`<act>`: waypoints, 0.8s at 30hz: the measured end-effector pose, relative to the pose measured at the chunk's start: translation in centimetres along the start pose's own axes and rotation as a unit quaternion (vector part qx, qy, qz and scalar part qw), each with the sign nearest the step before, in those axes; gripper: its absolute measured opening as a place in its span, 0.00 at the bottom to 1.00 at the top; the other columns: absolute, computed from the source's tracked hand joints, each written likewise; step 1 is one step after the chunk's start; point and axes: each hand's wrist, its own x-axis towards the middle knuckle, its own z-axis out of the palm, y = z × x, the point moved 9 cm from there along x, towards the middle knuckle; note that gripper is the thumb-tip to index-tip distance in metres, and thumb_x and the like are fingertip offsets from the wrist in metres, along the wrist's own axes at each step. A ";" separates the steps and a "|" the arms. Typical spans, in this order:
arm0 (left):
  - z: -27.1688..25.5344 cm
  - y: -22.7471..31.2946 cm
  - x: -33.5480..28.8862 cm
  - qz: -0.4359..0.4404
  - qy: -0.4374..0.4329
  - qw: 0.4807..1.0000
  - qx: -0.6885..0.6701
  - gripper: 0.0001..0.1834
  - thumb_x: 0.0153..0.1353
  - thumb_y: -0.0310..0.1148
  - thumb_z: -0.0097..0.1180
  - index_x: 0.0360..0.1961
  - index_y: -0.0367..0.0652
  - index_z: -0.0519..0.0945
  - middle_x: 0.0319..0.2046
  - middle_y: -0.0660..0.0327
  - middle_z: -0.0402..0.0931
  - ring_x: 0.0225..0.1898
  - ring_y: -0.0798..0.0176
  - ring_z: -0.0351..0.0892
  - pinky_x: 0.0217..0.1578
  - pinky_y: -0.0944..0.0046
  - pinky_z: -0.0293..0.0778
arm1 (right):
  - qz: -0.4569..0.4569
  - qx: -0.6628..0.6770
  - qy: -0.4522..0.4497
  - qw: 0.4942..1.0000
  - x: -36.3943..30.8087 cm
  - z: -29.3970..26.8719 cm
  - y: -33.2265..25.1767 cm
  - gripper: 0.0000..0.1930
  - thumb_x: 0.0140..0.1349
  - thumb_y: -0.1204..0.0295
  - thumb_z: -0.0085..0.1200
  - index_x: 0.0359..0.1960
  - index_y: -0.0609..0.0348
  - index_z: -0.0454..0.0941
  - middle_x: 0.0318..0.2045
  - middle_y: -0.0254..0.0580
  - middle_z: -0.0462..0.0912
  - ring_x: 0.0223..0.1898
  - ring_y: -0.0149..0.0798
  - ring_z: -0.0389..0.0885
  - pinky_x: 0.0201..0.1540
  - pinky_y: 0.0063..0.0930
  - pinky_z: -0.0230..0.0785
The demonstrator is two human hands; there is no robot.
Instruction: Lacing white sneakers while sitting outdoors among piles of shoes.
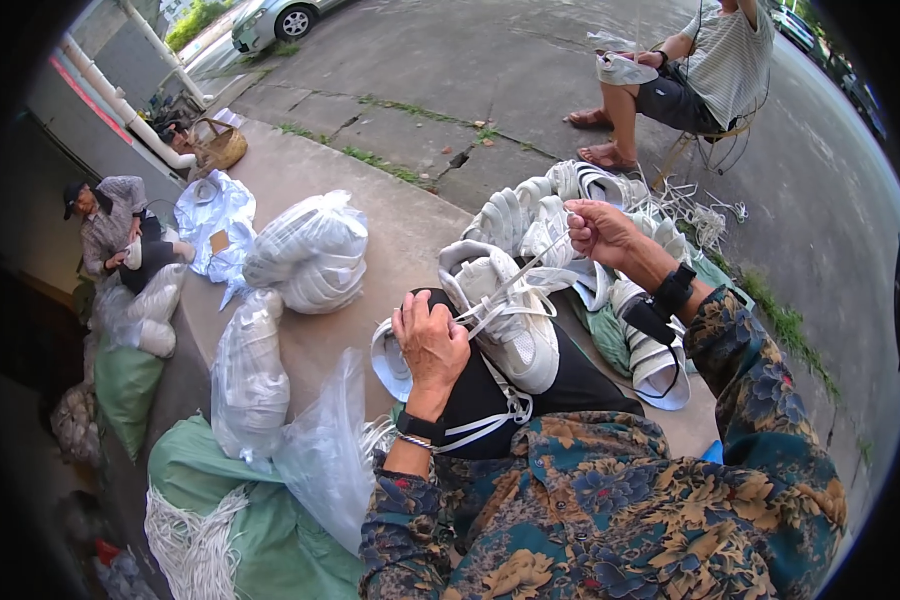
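A white sneaker [515, 335] rests on my lap over black cloth, its toe toward me and its laces partly threaded. My right hand [602, 232] is raised beyond the shoe, fingers pinched on a white shoelace [525, 270]. That lace runs taut down toward my left hand [432, 345], which is curled beside the shoe with lace strands at its thumb. A loose lace end [480, 425] trails across the black cloth below the toe. Partly hidden behind my left hand is another white shoe [390, 362].
White shoes [510, 215] are heaped beyond my lap, with loose laces [705, 215] nearby. To the left are wrapped shoe bundles [310, 252], clear plastic [325, 450] and a green sack [195, 455] with white laces. Two people sit at far left and far right; a wicker basket [220, 145] stands behind.
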 end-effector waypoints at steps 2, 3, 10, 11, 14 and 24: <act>-2.2 -2.4 -1.0 -0.006 0.072 0.996 0.056 0.03 0.38 0.25 0.51 0.17 0.38 0.71 0.41 0.47 0.71 0.47 0.48 0.67 0.51 0.49 0.58 | -0.016 0.023 -0.005 1.000 0.1 -1.2 -2.1 0.02 0.62 0.75 0.46 0.34 0.57 0.68 0.16 0.27 0.67 0.15 0.21 0.60 0.18 0.15 0.53; -3.4 -4.7 -1.9 -0.037 0.091 0.991 0.094 0.03 0.38 0.26 0.51 0.17 0.38 0.70 0.41 0.47 0.71 0.47 0.48 0.68 0.50 0.49 0.59 | -0.034 0.021 -0.016 0.999 -0.1 -2.0 -3.5 0.03 0.62 0.75 0.45 0.37 0.57 0.67 0.16 0.26 0.66 0.15 0.20 0.59 0.17 0.15 0.51; -10.1 -22.9 -12.7 -0.344 0.045 0.905 0.246 0.06 0.36 0.27 0.53 0.14 0.39 0.68 0.28 0.54 0.71 0.33 0.48 0.71 0.35 0.51 0.65 | -0.183 0.100 0.073 0.975 -5.1 -12.1 -17.5 0.04 0.65 0.75 0.40 0.38 0.60 0.66 0.16 0.25 0.61 0.14 0.19 0.55 0.16 0.13 0.48; -10.4 -23.5 -13.5 -0.352 0.052 0.900 0.252 0.06 0.38 0.27 0.53 0.15 0.40 0.69 0.26 0.54 0.71 0.32 0.48 0.71 0.35 0.51 0.65 | -0.195 0.128 0.049 0.971 -6.2 -12.6 -19.3 0.03 0.65 0.75 0.40 0.38 0.60 0.66 0.16 0.25 0.61 0.13 0.19 0.54 0.15 0.13 0.48; -9.7 -22.1 -13.3 -0.347 0.068 0.909 0.219 0.06 0.40 0.27 0.56 0.21 0.40 0.72 0.25 0.55 0.71 0.31 0.48 0.72 0.34 0.51 0.66 | -0.269 0.150 0.100 0.946 -8.9 -14.5 -22.9 0.05 0.66 0.74 0.40 0.40 0.60 0.66 0.17 0.26 0.62 0.14 0.19 0.55 0.15 0.13 0.49; 0.7 2.1 -2.2 -0.030 -0.063 0.989 -0.132 0.11 0.45 0.32 0.59 0.31 0.42 0.75 0.15 0.57 0.70 0.19 0.53 0.73 0.23 0.56 0.67 | -0.079 -0.433 -0.136 0.887 -3.4 2.6 1.4 0.11 0.59 0.66 0.53 0.37 0.61 0.76 0.22 0.27 0.73 0.22 0.22 0.69 0.23 0.15 0.62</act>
